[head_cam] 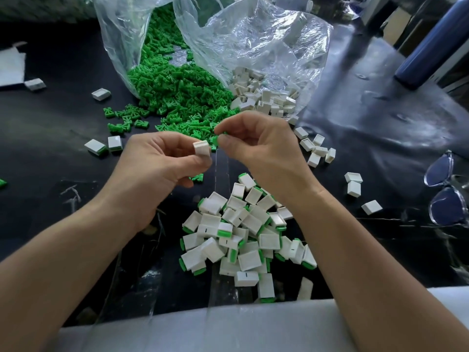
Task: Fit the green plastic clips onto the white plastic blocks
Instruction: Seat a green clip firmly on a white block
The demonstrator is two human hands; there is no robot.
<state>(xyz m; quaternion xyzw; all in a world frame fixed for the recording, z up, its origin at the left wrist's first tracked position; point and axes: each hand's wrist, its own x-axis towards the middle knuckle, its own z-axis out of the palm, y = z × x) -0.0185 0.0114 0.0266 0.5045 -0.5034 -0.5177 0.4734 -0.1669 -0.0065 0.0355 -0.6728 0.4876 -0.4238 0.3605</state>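
Near edge of the worktop (50,148): a white padded strip (253,329), with my forearms crossing over it.

Just beyond, centre: a heap of finished white blocks (250,235), green showing at their ends. The lower layers are buried, so I cannot count them.

Above the heap, off the worktop: my left hand (157,166) grips one white block (201,148) between thumb and fingertips. My right hand (261,146) pinches a green clip (216,140) just beside that block. My fingertips cover most of the clip, and I cannot tell whether the two parts touch.

Right edge: clear-framed glasses (446,191), cut off by the frame.

Middle, right of my hands: loose white blocks (317,151), scattered. A few more lie toward the left edge.

Far side, centre: a clear plastic bag (121,34) spilling green clips (177,92), and beside it a second clear bag (266,47) spilling empty white blocks (264,97). Crumpled film blurs what lies deeper inside both bags.

Far right corner: a dark blue bottle (431,47), tilted, its top out of view.
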